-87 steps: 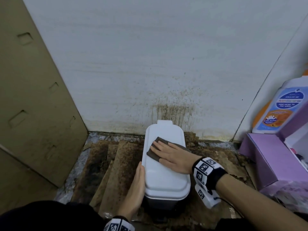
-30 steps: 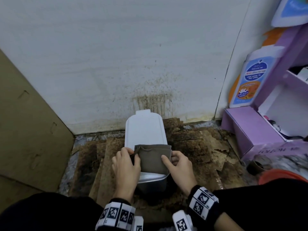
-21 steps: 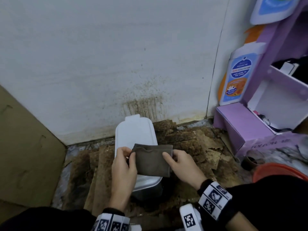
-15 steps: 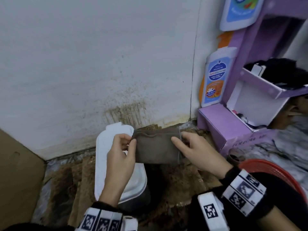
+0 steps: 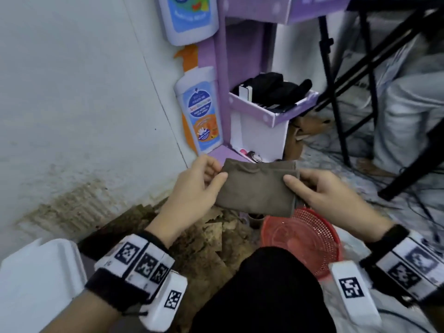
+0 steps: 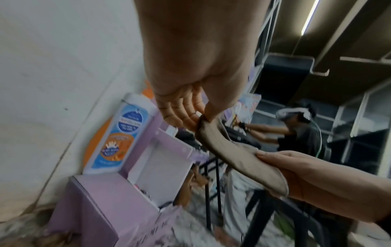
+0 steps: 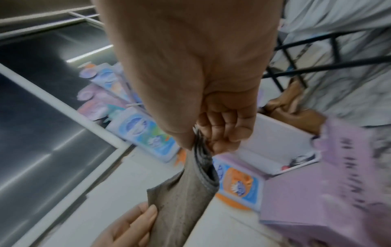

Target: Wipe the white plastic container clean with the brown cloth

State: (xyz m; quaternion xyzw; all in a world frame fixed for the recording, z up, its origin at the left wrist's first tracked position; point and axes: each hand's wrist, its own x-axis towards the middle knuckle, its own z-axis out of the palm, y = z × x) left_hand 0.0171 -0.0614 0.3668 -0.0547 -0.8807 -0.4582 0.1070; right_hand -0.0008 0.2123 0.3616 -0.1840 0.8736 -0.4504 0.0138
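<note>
The folded brown cloth (image 5: pixel 257 187) hangs in the air between my two hands, above the red basket. My left hand (image 5: pixel 200 186) pinches its left edge between thumb and fingers, as the left wrist view also shows on the cloth (image 6: pixel 228 150). My right hand (image 5: pixel 312 188) pinches its right edge, thumb on top; in the right wrist view the cloth (image 7: pixel 180 198) hangs from that pinch. The white plastic container (image 5: pixel 36 282) with its lid shut stands at the lower left, apart from both hands.
A red plastic basket (image 5: pixel 305 239) sits on the floor below the cloth. A purple cardboard display stand (image 5: pixel 254 111) with printed bottle cut-outs (image 5: pixel 201 114) stands against the stained wall. Black metal stand legs (image 5: pixel 341 97) and another person's light trousers (image 5: pixel 408 111) are at right. Rusty brown sheets (image 5: pixel 204 236) cover the floor.
Both hands lifted the cloth off the container lid and carried it right, over the red basket. The view swung right, leaving the container at lower left.
</note>
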